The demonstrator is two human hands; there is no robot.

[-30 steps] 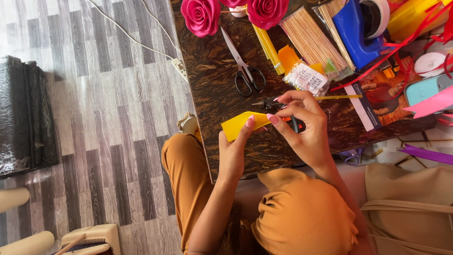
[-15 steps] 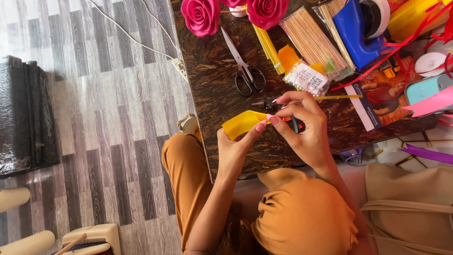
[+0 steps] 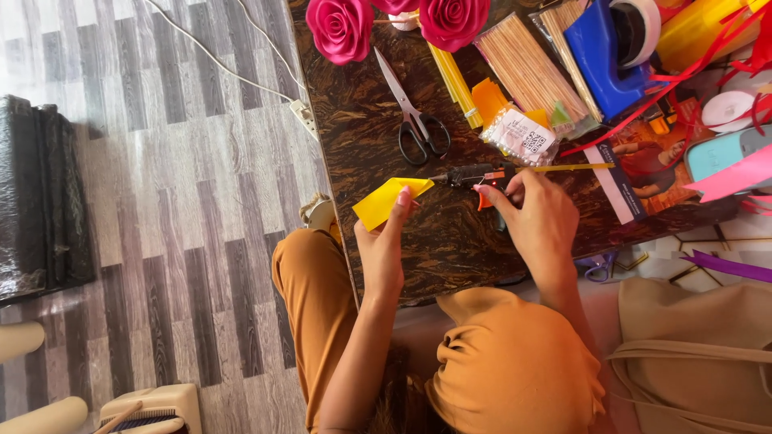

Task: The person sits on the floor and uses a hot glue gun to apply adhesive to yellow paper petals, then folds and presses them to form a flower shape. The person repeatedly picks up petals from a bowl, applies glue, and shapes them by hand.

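Pinching yellow paper (image 3: 388,201) at table edge (image 3: 346,241), left fingers (image 3: 400,210); right hand (image 3: 535,221) gripping glue gun (image 3: 474,174).

View: I have one head camera, looking steeply down.
Faces: toward the dark table (image 3: 378,128), floor left of it.
Nearness: close above the table's near edge.
Shared: nothing; single view.

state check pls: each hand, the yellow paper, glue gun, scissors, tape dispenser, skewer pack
left hand: pinching the yellow paper
right hand: gripping the glue gun
yellow paper: bent, held off the table edge
glue gun: nozzle pointed at the paper, just short of it
scissors: shut, lying flat on the table
tape dispenser: roll loaded
skewer pack: lying flat; cannot tell if sealed
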